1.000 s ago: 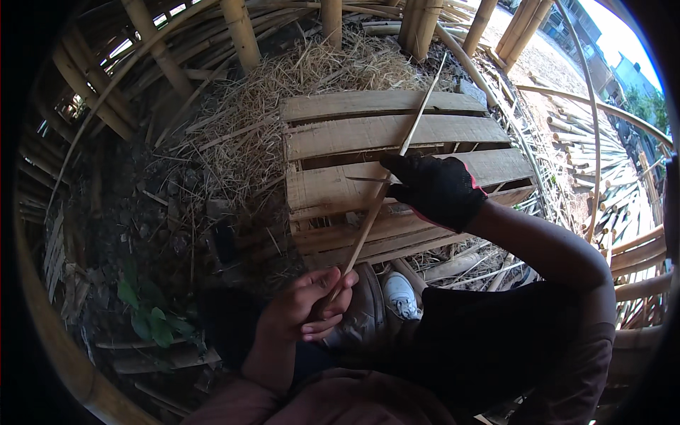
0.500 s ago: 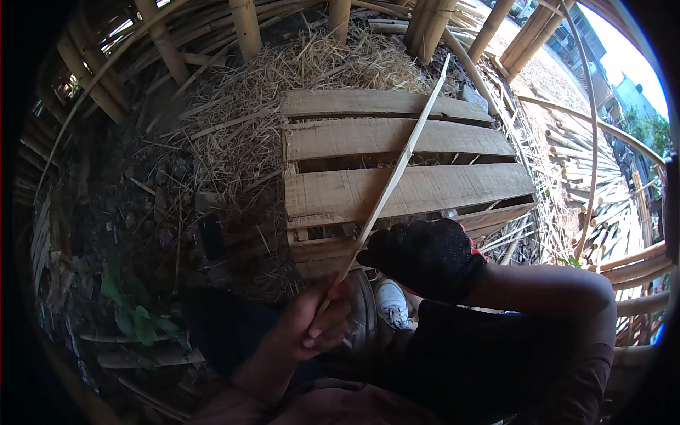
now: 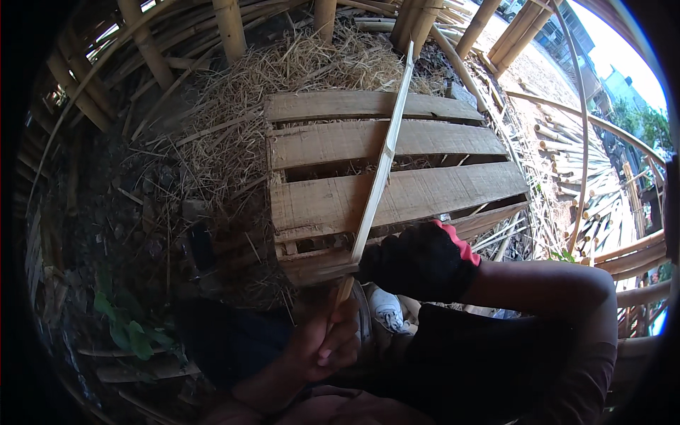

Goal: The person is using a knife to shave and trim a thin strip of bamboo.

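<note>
A long pale bamboo strip (image 3: 384, 156) slants from low centre up across a slatted wooden crate (image 3: 319, 202). My bare left hand (image 3: 329, 340) is closed round its lower end, the fingers wrapped about it. My right hand (image 3: 418, 262), in a black glove with red at the cuff, is closed beside the strip, just above the left one. From its fingers a thin flat blade (image 3: 329, 272) seems to reach left across the strip; its handle is hidden in the glove. Along the strip's middle the edge looks splintered.
Straw (image 3: 312, 67) is heaped behind the crate, below upright bamboo poles (image 3: 229, 32). Cut bamboo pieces (image 3: 574, 156) lie in sunlight at the right. A white shoe (image 3: 387, 309) shows beneath the gloved hand. Leafy green plants (image 3: 127, 329) grow at the lower left.
The strip has swung more upright, its far tip shifting left. My right hand has turned and dropped slightly, showing more red, and the blade now shows across the strip. The view has shifted slightly.
</note>
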A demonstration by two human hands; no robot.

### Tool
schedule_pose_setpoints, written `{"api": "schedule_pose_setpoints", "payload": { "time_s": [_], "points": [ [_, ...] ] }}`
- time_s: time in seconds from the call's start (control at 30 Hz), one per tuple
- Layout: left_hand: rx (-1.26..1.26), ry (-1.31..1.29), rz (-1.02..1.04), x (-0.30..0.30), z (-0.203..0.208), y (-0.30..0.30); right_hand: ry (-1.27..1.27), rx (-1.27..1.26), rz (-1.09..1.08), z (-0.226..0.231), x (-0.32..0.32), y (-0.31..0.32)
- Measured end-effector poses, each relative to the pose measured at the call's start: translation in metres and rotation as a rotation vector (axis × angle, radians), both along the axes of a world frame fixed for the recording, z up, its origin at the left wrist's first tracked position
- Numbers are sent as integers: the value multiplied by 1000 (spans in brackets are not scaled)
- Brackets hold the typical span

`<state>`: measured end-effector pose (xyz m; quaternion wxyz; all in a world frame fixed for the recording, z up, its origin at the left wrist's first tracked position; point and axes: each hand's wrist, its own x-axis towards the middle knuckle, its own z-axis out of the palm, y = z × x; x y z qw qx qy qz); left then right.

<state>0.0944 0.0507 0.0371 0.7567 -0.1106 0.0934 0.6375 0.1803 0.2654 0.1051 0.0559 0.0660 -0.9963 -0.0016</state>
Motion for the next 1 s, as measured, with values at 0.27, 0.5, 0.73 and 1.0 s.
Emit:
{"api": "schedule_pose_setpoints", "payload": {
  "time_s": [0.27,0.5,0.73,1.0],
  "points": [
    [50,17,49,2,-5,8,78,-189,135,-7,-7,30],
    [-34,176,38,-1,-4,16,52,68,132,-6,-16,51],
    [-58,282,15,4,9,10,-104,172,-358,20,-27,132],
    [126,143,3,-21,-7,11,-136,134,-312,4,-18,92]
  ]
}}
